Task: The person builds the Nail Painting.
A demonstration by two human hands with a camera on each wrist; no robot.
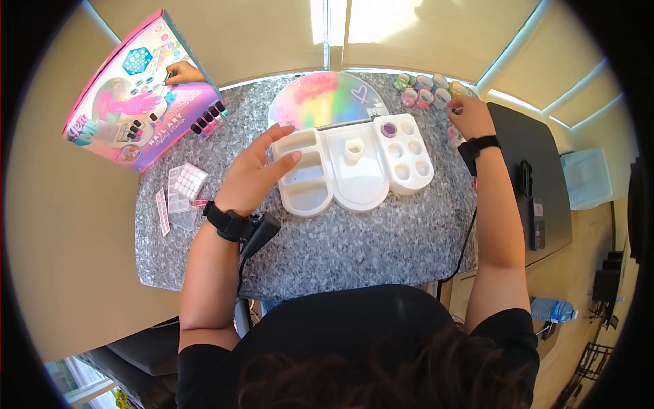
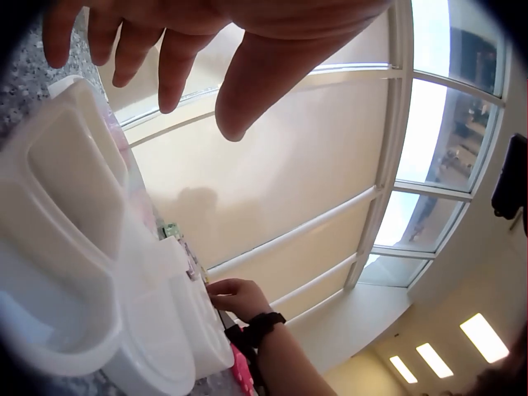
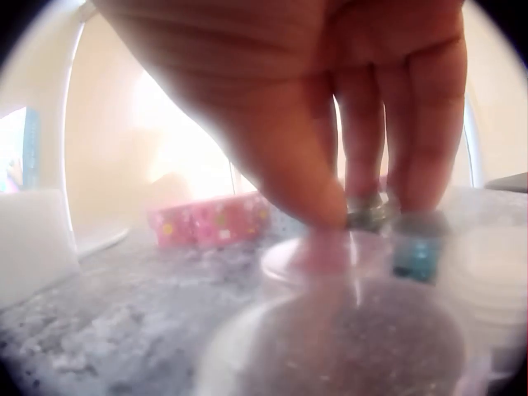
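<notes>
My left hand (image 1: 253, 178), fingers spread and thumb extended, hovers at the left compartments of a white molded plastic tray (image 1: 327, 163); the palm and fingers (image 2: 239, 99) show above it in the left wrist view. A small round pot with purple contents (image 1: 388, 129) sits in a hole in the tray's right section. My right hand (image 1: 472, 119) reaches down among several small round pots (image 1: 424, 97) at the back right. In the right wrist view, its thumb and fingertips pinch a small pot (image 3: 370, 214), partly hidden; a pink-lidded pot (image 3: 318, 257) stands close in front.
Behind the tray stands a rainbow-coloured rounded panel (image 1: 320, 99). A nail art box (image 1: 139, 95) and several nail polish bottles (image 1: 208, 121) are at the left, near white nail pieces and clear cases (image 1: 184, 194). A dark surface (image 1: 535, 170) adjoins the granite table (image 1: 354, 252) at right.
</notes>
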